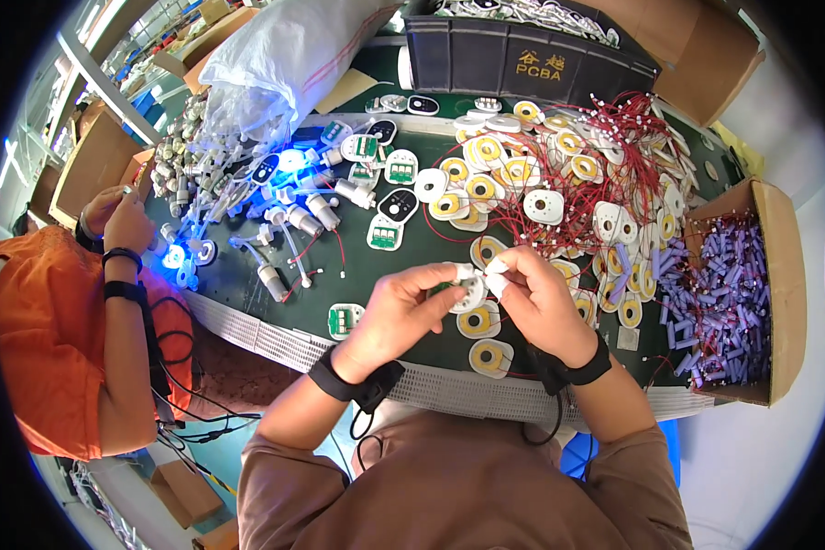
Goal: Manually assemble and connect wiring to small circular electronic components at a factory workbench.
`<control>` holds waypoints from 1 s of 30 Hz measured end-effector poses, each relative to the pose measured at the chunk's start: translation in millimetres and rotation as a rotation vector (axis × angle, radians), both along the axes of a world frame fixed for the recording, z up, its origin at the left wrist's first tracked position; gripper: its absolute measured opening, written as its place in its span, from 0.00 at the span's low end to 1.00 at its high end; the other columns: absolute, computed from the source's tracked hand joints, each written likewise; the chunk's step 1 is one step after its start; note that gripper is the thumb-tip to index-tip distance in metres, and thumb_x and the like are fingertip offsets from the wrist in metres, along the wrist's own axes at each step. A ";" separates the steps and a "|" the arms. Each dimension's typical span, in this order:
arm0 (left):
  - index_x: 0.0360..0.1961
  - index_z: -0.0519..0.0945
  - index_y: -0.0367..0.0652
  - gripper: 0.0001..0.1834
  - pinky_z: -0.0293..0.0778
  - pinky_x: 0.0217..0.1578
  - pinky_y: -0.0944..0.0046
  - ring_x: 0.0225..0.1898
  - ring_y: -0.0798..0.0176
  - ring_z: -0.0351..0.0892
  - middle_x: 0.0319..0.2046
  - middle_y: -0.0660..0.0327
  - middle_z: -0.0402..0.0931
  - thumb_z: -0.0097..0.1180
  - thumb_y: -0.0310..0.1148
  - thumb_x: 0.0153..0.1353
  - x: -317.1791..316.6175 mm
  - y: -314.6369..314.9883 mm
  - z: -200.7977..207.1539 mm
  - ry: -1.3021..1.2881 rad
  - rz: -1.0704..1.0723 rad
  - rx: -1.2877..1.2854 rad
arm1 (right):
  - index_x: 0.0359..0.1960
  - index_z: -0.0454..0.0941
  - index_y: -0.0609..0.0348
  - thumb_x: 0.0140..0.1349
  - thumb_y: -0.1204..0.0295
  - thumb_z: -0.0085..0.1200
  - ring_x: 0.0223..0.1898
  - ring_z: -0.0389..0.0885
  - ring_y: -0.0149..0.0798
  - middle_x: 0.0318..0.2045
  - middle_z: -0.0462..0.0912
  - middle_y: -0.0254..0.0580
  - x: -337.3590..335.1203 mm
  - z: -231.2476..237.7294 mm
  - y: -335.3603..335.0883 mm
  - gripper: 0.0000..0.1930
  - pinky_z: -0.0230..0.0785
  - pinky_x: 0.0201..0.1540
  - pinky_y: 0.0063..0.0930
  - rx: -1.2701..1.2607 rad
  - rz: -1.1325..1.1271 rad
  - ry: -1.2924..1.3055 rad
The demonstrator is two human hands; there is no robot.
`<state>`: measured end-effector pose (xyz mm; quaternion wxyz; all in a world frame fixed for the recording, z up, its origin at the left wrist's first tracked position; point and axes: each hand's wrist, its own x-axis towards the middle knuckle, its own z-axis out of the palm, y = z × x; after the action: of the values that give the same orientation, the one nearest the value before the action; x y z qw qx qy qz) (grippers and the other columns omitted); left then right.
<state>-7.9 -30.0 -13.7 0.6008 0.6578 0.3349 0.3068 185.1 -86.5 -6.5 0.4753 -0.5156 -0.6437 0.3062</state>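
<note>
Between the left hand (399,310) and the grey-white cylinders (322,212), the green tabletop (359,266) leaves a narrow passage. On the right, tangled red wires (625,121), heaped yellow-ringed discs (480,188) and the carton's wall (786,284) obstruct.

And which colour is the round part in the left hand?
The round part is mostly white; the head view shows it.
</note>
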 end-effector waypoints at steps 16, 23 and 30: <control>0.38 0.80 0.40 0.09 0.62 0.15 0.78 0.18 0.81 0.68 0.24 0.68 0.76 0.56 0.32 0.60 12.0 -10.4 -3.9 0.041 -0.020 0.439 | 0.37 0.70 0.63 0.57 0.77 0.50 0.28 0.76 0.37 0.29 0.76 0.42 10.8 1.3 -14.1 0.07 0.68 0.31 0.29 -0.213 0.176 -0.078; 0.32 0.78 0.38 0.12 0.56 0.12 0.81 0.14 0.80 0.64 0.20 0.68 0.73 0.56 0.38 0.58 9.0 -12.5 1.2 -0.127 -0.013 -0.631 | 0.33 0.73 0.56 0.48 0.75 0.58 0.29 0.77 0.38 0.32 0.76 0.36 1.2 5.9 -11.0 0.10 0.72 0.28 0.31 0.503 -0.017 -0.711; 0.39 0.75 0.37 0.11 0.51 0.11 0.80 0.14 0.78 0.64 0.21 0.67 0.72 0.51 0.35 0.61 6.3 -17.6 -1.0 -0.126 -0.004 -0.623 | 0.34 0.71 0.61 0.46 0.77 0.56 0.33 0.75 0.41 0.32 0.74 0.40 1.3 12.9 -12.0 0.12 0.70 0.32 0.31 0.442 0.044 -0.876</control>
<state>-1.6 -47.6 -14.6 0.7935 0.4225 0.3736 0.2286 186.4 -98.5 6.3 0.2512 -0.4690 -0.8435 -0.0735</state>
